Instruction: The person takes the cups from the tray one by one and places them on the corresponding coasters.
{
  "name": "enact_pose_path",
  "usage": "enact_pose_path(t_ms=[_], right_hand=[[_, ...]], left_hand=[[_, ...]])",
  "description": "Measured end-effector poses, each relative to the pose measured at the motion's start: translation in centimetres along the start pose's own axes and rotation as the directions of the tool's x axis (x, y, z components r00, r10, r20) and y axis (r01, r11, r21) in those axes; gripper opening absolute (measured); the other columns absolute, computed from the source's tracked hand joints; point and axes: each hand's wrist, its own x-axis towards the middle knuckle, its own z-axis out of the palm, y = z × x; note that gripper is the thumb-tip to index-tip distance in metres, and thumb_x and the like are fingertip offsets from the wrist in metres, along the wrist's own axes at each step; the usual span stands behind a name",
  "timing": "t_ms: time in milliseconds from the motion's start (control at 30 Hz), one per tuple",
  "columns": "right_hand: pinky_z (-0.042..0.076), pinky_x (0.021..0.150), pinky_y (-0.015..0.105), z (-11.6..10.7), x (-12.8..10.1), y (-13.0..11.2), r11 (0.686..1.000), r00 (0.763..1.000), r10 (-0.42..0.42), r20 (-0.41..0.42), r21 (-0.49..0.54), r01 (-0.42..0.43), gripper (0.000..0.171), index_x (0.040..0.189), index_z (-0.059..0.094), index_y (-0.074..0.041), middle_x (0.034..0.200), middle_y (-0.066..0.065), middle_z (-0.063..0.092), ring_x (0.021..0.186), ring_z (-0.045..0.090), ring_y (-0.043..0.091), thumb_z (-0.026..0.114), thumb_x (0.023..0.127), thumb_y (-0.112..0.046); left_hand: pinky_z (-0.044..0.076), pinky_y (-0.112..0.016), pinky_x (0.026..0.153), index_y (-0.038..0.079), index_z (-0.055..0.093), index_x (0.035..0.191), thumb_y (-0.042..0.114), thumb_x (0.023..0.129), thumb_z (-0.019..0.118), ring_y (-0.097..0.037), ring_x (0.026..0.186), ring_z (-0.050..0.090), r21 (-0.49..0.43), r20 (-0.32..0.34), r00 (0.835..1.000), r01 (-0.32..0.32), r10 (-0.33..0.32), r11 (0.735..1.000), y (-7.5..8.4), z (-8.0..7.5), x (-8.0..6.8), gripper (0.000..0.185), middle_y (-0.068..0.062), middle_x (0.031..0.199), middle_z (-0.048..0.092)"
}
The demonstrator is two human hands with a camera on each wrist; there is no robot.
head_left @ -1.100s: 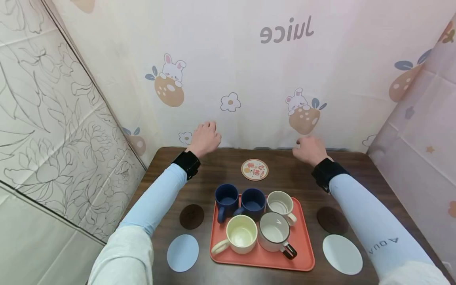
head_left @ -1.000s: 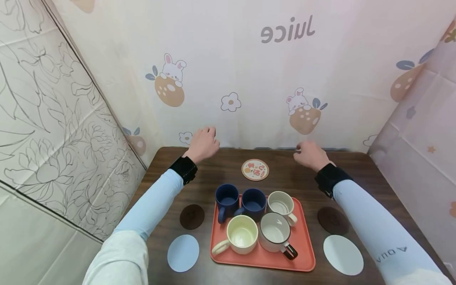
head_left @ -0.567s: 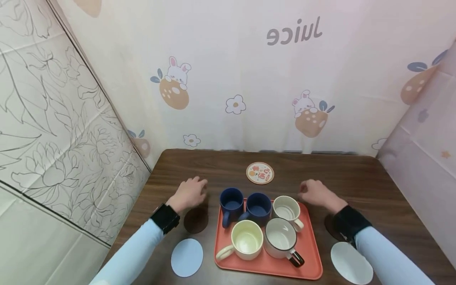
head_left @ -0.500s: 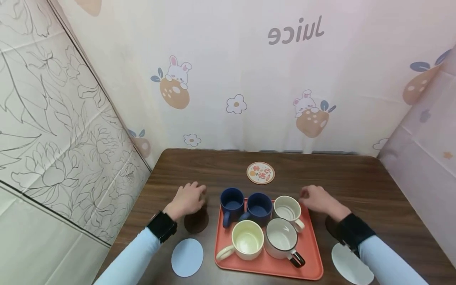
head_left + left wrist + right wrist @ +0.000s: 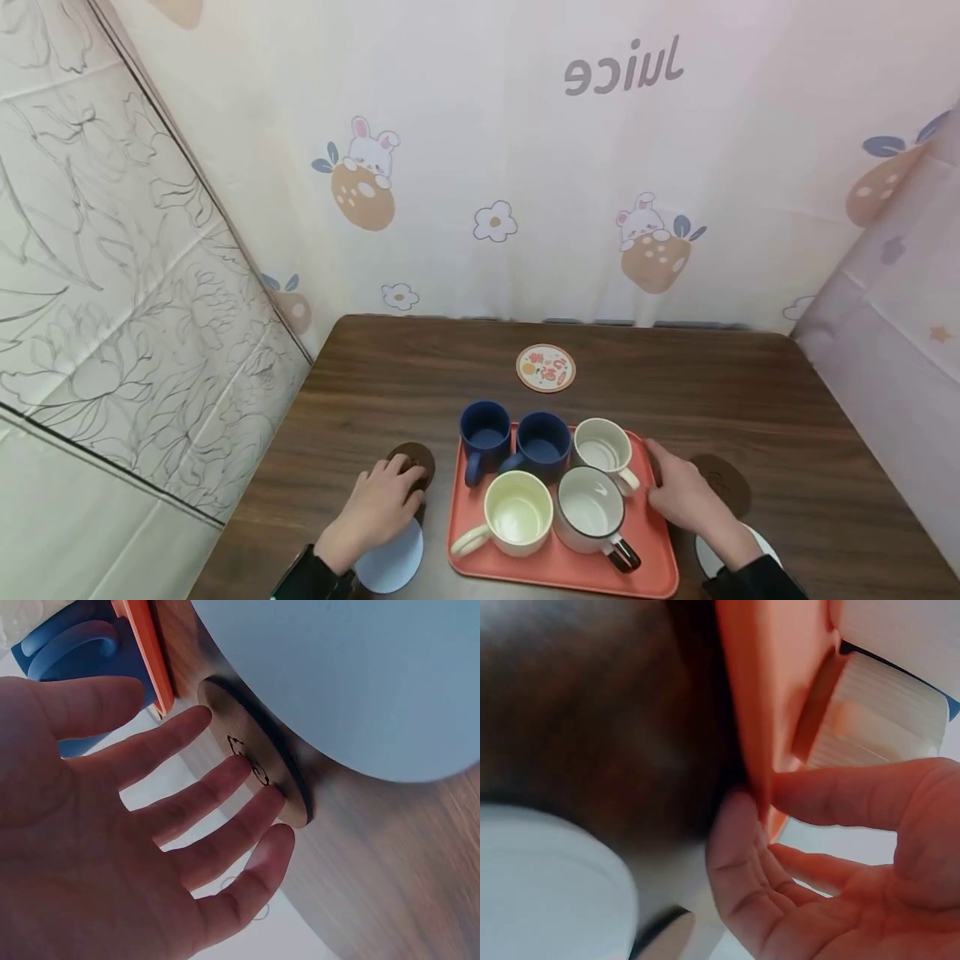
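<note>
A coral-red tray (image 5: 570,575) carries several mugs. Two dark blue mugs (image 5: 485,427) and a small cream mug (image 5: 602,446) form the back row; a pale yellow mug (image 5: 517,510) and a grey-white mug with black handle (image 5: 591,504) sit in front. My right hand (image 5: 686,496) grips the tray's right edge, thumb inside and fingers outside, as the right wrist view shows. My left hand (image 5: 378,504), fingers spread and relaxed, is left of the tray, overlapping a brown round coaster (image 5: 422,458) and a light blue one (image 5: 392,562).
A patterned round coaster (image 5: 546,368) lies behind the tray. Right of the tray are another brown coaster (image 5: 726,485) and a whitish one (image 5: 707,557), partly hidden by my right arm. Printed curtains (image 5: 495,125) stand behind and beside the wooden table (image 5: 420,358).
Both hands have come back toward me from the far side of the table and lowered. My right hand has taken hold of the tray's right edge; mugs and tray keep their places.
</note>
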Motion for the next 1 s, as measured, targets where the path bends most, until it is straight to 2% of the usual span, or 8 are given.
enact_pose_path(t_ms=[100, 267, 400, 533, 633, 833, 1000], right_hand=[[0.050, 0.063, 0.040, 0.5, -0.6, 0.4, 0.999, 1.000, 0.028, -0.010, 0.018, -0.028, 0.078, 0.151, 0.031, 0.020, 0.110, 0.031, 0.065, 0.078, 0.062, 0.027, 0.064, 0.081, 0.009], [0.048, 0.058, 0.036, 1.0, -1.2, 0.4, 0.998, 0.998, 0.046, -0.046, 0.041, -0.044, 0.079, 0.153, 0.031, 0.018, 0.090, 0.015, 0.065, 0.068, 0.059, 0.022, 0.063, 0.081, 0.008], [0.048, 0.057, 0.036, 1.6, -1.9, 0.3, 0.997, 0.997, 0.062, -0.050, 0.041, -0.060, 0.076, 0.152, 0.033, 0.018, 0.079, 0.008, 0.059, 0.065, 0.058, 0.021, 0.065, 0.084, 0.006], [0.050, 0.065, 0.042, 1.8, -2.4, 0.1, 0.999, 0.997, 0.044, -0.067, -0.010, -0.045, 0.074, 0.148, 0.038, 0.020, 0.097, 0.022, 0.066, 0.080, 0.060, 0.027, 0.068, 0.082, 0.005], [0.050, 0.067, 0.044, 1.7, -2.3, -0.1, 0.999, 0.997, 0.031, -0.076, -0.032, -0.033, 0.074, 0.148, 0.038, 0.021, 0.111, 0.030, 0.064, 0.086, 0.058, 0.031, 0.067, 0.081, 0.005], [0.046, 0.063, 0.040, 1.6, -2.2, -0.4, 0.999, 0.997, 0.034, -0.070, -0.034, -0.037, 0.078, 0.151, 0.034, 0.019, 0.111, 0.028, 0.063, 0.082, 0.056, 0.029, 0.066, 0.082, 0.004], [0.050, 0.065, 0.043, 2.2, -2.6, -0.2, 0.998, 0.998, 0.047, -0.048, -0.050, -0.049, 0.076, 0.149, 0.034, 0.021, 0.106, 0.026, 0.063, 0.083, 0.059, 0.029, 0.067, 0.084, 0.001]], left_hand=[[0.044, -0.068, 0.094, 0.009, 0.071, 0.133, 0.024, 0.105, 0.064, -0.044, 0.124, 0.055, -0.005, 0.003, 1.000, 0.003, -0.003, 1.000, 0.2, 0.4, 0.1, 0.032, -0.017, 0.139, 0.059], [0.043, -0.069, 0.095, 0.008, 0.070, 0.134, 0.023, 0.105, 0.063, -0.046, 0.128, 0.053, -0.032, 0.008, 1.000, 0.013, -0.013, 0.999, 0.8, 0.2, -0.2, 0.033, -0.019, 0.143, 0.057], [0.044, -0.068, 0.095, 0.008, 0.070, 0.133, 0.024, 0.104, 0.065, -0.045, 0.126, 0.054, -0.035, -0.010, 0.998, 0.057, -0.058, 0.998, 1.3, -0.3, -0.9, 0.034, -0.019, 0.140, 0.057], [0.045, -0.067, 0.093, 0.006, 0.072, 0.131, 0.024, 0.103, 0.065, -0.044, 0.123, 0.056, -0.019, -0.015, 0.996, 0.087, -0.087, 0.996, 1.5, -0.4, -1.4, 0.033, -0.018, 0.137, 0.059], [0.045, -0.069, 0.094, 0.004, 0.071, 0.131, 0.023, 0.104, 0.065, -0.046, 0.124, 0.056, -0.014, -0.010, 0.996, 0.092, -0.092, 0.996, 1.4, -0.2, -1.2, 0.034, -0.020, 0.139, 0.058], [0.045, -0.068, 0.099, 0.003, 0.070, 0.134, 0.024, 0.103, 0.065, -0.047, 0.128, 0.054, 0.009, 0.008, 0.994, 0.111, -0.111, 0.994, 1.5, 0.0, -0.4, 0.037, -0.022, 0.144, 0.055], [0.046, -0.065, 0.095, 0.003, 0.070, 0.133, 0.023, 0.103, 0.064, -0.044, 0.124, 0.056, 0.008, 0.009, 0.994, 0.111, -0.111, 0.994, 1.6, -0.1, -0.9, 0.035, -0.020, 0.137, 0.057]])
